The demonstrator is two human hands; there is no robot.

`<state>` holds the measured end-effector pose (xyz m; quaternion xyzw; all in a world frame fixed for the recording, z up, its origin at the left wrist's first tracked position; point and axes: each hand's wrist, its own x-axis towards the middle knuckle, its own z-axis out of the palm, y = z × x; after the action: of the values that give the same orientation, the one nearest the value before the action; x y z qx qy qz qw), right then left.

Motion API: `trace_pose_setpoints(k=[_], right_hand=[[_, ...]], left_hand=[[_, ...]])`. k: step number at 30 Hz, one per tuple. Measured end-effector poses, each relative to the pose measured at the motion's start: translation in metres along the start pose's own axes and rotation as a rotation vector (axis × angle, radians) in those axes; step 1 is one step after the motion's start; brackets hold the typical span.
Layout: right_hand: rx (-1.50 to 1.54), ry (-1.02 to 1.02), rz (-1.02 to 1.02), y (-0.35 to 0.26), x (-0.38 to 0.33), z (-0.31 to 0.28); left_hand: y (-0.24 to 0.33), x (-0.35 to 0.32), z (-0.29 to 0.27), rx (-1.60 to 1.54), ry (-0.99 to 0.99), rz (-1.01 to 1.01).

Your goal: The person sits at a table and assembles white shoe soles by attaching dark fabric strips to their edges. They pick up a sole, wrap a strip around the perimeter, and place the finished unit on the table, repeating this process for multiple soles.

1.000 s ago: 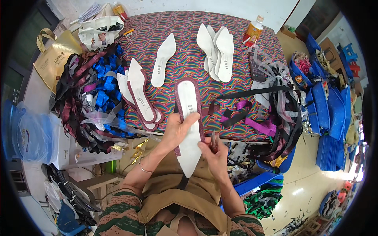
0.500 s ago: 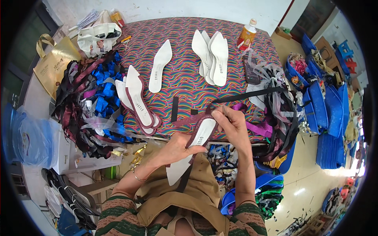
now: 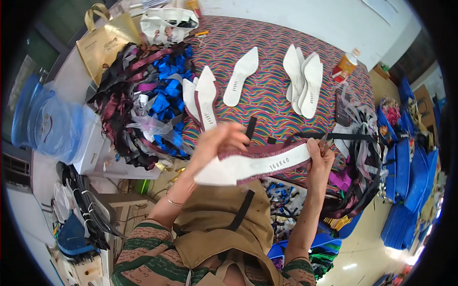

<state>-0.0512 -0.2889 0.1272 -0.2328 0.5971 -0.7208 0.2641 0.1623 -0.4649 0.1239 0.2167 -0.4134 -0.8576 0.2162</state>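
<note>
My right hand (image 3: pixel 320 159) grips the rounded heel end of a white pointed shoe insole (image 3: pixel 267 164), edged with burgundy glittery trim. The insole lies nearly level above the table's front edge, its pointed toe toward the left. Just behind its toe half is my left hand (image 3: pixel 219 143), blurred, with fingers apart and nothing seen in them. Partly hidden by that hand, trimmed insoles (image 3: pixel 206 102) overlap on the table. A plain white insole (image 3: pixel 241 78) lies farther back, and several more (image 3: pixel 312 86) are stacked to its right.
Tangled burgundy, black and blue strips (image 3: pixel 167 107) are heaped at left, more strips (image 3: pixel 365 176) at right. A bottle (image 3: pixel 347 66) and a dark phone (image 3: pixel 343 102) are on the patterned table's right side. Blue bins (image 3: pixel 405 171) stand beyond. A black strip (image 3: pixel 243 209) lies over my apron.
The insole has turned from steeply slanted to nearly level, toe swung left. My left hand has let go of its middle and moved up behind it. The view has shifted.
</note>
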Motion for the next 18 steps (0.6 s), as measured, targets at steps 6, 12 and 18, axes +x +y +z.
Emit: trace_pose_setpoints(k=[6,12,18], right_hand=[[0.292,0.150,0.123,0.042,-0.002,0.078],[-0.011,-0.015,0.122,0.110,0.007,0.156],[-0.566,-0.420,0.126,0.086,0.006,0.149]], left_hand=[[-0.014,-0.014,-0.063,0.481,0.749,0.405],[-0.003,0.012,-0.074,0.358,0.609,0.221],[0.002,0.031,-0.083,0.278,0.486,0.140]])
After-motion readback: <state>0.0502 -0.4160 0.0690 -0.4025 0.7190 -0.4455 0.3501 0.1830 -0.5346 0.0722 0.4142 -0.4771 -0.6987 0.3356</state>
